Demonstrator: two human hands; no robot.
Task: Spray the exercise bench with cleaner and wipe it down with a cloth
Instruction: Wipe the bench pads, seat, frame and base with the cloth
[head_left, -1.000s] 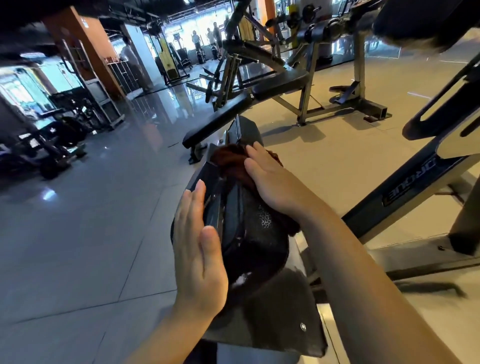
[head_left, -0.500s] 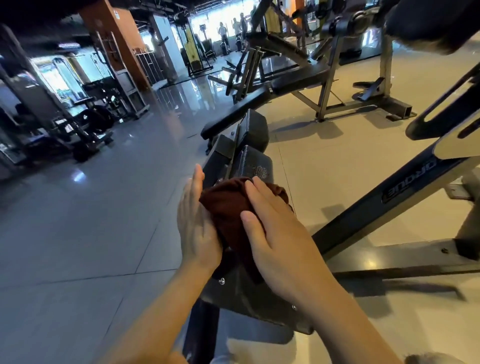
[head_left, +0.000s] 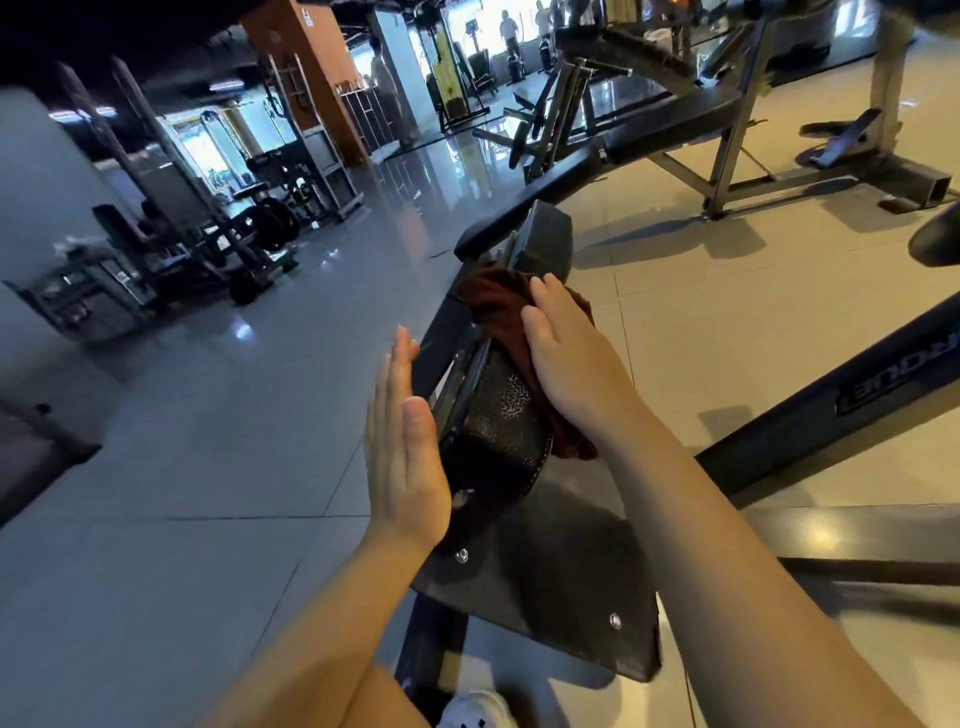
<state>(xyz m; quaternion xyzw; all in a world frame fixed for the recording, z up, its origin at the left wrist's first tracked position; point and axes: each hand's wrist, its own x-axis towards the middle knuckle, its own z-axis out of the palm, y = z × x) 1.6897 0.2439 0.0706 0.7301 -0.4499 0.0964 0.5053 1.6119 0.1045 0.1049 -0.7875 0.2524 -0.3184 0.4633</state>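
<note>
The right hand (head_left: 563, 358) lies flat, fingers straight, pressing the dark red cloth (head_left: 501, 306) onto the top of the black pad (head_left: 501, 431). The left hand (head_left: 402, 447), also flat with straight fingers, rests against the pad's left side. A plate (head_left: 561, 597) sits below the pad, over the tiled floor (head_left: 208, 467).

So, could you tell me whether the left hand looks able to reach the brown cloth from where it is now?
Probably yes. The left hand lies flat against the pad's near side, while the brown cloth sits just beyond its fingertips under the right hand, with nothing between.
</note>
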